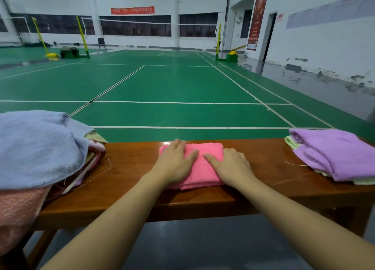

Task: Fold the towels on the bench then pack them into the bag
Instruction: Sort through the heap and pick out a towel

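Observation:
A folded pink towel lies in the middle of the wooden bench. My left hand lies flat on the towel's left half with fingers straight. My right hand presses flat on its right half. At the bench's left end a pale blue towel is heaped over other pinkish cloth. On the right end a purple towel lies folded on a light green one. No bag is clearly visible.
Beyond the bench stretches a green badminton court with white lines, net posts and a chair far off. Loose threads trail over the bench top. Grey floor lies under the bench's near edge.

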Motion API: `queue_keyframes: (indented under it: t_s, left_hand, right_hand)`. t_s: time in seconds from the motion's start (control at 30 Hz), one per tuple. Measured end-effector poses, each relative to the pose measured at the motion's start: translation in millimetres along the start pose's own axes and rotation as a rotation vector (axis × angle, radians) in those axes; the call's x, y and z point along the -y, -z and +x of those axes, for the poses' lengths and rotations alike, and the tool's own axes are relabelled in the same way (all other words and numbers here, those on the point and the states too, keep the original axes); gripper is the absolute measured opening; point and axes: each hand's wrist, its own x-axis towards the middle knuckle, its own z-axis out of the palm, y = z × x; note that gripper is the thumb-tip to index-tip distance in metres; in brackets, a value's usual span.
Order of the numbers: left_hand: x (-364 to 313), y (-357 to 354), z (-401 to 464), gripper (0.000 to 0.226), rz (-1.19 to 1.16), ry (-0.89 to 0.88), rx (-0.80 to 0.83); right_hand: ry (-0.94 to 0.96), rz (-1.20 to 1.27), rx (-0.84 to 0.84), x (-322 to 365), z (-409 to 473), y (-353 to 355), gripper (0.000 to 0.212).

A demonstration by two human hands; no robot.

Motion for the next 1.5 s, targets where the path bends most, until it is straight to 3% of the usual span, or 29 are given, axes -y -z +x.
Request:
queue_keyframes:
  t_s: [0.07, 0.13, 0.27, 0.3, 0.43, 0.6, 0.77, 0.93, 1.0, 1.27, 1.37, 1.5]
  left_hand:
    - [3.7, 13.9, -4.7, 0.094, 0.056, 0.263, -0.097]
    - [12.4, 27.1, -10.4, 0.105, 0.154, 0.402, -0.129]
    - [20.5, 28.8, -8.1, 0.137, 0.212, 0.39, 0.042]
    - [15.2, 24.2, -8.4, 0.133, 0.173, 0.357, 0.066]
    - [-18.9, 4.4, -13.1, 0.076, -0.071, 0.193, -0.01]
    - [-32.3, -15.5, 5.0, 0.067, -0.469, 0.164, -0.162]
    - [-96.7, -29.7, 20.6, 0.052, -0.942, 0.065, -0.219]
    - [-192.7, -47.2, 45.8, 0.043, -1.299, 0.063, -0.06]
    - [-236.1, -48.5, 54.2, 0.039, -1.345, 0.04, -0.024]
    - [-379.9, 8.2, 76.7, 0.035, -1.507, -0.059, 0.273]
    - [-394.6, -8.7, 82.4, 0.028, -1.466, -0.035, 0.299]
    - [-376.2, -77.6, 95.6, 0.025, -1.23, 0.06, 0.258]
  right_hand:
    - [0.04, 0.032, -0.052, 2.6, -4.4, 1.2, 0.072]
    - [0.068, 0.091, -0.072, 3.8, -7.0, 0.9, 0.062]
    - [0.074, 0.253, -0.053, 9.7, -7.6, 1.8, 0.048]
    - [0.074, 0.268, -0.057, 10.9, -7.7, 1.8, 0.047]
    - [0.1, 0.337, -0.122, 10.6, -8.3, 0.4, 0.038]
    - [0.006, 0.662, -0.218, -8.1, 1.2, 12.1, 0.03]
    - [-0.206, 1.051, -0.273, -43.1, 15.4, 52.6, 0.019]
    - [-0.231, 0.956, -0.45, -116.2, 26.1, 123.2, 0.052]
    - [-0.246, 0.947, -0.493, -148.5, 30.8, 153.3, 0.061]
    - [-0.206, 0.948, -0.657, -227.3, 52.4, 282.5, 0.059]
    - [-0.209, 0.85, -0.641, -247.8, 53.4, 282.3, 0.061]
    - [-0.316, 0.591, -0.449, -286.1, 50.6, 227.6, 0.061]
